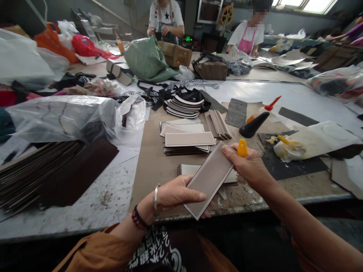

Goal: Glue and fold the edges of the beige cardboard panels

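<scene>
A beige rectangular panel [211,177] with a pale border is held slantwise between my two hands above the table's front edge. My left hand [181,192] grips its lower end, thumb on top and fingers underneath. At the upper end my right hand [249,162] pinches the edge with the thumb. A yellow pointed piece [242,147] sticks up at the right hand's fingers; whether it is worn or held I cannot make out. Partly hidden under the panel lies a small stack of similar panels [190,169]. Farther back is a larger pile of bordered panels [190,139].
Dark brown strips [76,170] and a clear plastic bag [65,115] lie left. To the right are a black cone-shaped object [253,125], a red-tipped bottle [261,111] and a glue-smeared white container [317,141]. Two people work across the table, behind a green bag [147,58].
</scene>
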Action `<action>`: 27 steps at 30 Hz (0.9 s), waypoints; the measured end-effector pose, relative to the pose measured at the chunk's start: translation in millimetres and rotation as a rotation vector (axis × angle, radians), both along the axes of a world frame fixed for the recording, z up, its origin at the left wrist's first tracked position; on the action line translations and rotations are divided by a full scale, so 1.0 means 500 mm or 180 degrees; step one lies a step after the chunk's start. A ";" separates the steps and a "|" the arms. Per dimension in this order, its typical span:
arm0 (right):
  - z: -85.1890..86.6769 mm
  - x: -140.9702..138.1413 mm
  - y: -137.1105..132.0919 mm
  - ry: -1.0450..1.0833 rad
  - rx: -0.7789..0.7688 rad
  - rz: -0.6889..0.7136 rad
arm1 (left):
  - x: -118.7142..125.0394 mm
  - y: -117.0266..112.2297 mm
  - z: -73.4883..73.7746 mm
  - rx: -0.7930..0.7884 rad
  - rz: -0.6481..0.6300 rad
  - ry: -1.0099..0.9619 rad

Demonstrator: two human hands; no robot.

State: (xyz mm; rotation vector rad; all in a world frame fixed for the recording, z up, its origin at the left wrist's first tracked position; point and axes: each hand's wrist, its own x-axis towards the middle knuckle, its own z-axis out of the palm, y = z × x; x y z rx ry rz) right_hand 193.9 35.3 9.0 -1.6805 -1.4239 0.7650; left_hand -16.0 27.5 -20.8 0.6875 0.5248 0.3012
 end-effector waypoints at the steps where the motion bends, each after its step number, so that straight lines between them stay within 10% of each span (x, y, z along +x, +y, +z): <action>1: -0.004 0.005 -0.001 0.0158 -0.0073 -0.0075 | -0.007 -0.002 -0.003 0.0063 -0.0016 0.0052; 6: -0.005 0.024 -0.013 0.1170 -0.0577 -0.0049 | -0.027 0.009 -0.011 0.0509 0.0581 0.0430; 12: 0.006 0.040 -0.041 0.0889 -0.1072 0.0459 | -0.052 0.054 0.007 0.0568 0.2101 0.0823; 16: 0.004 0.020 -0.047 0.1286 -0.0845 -0.0028 | -0.034 0.046 0.015 0.0271 0.2940 0.0245; 27: -0.023 -0.125 -0.063 0.1936 -0.0821 0.0120 | 0.114 -0.033 0.026 0.0123 0.2468 -0.0502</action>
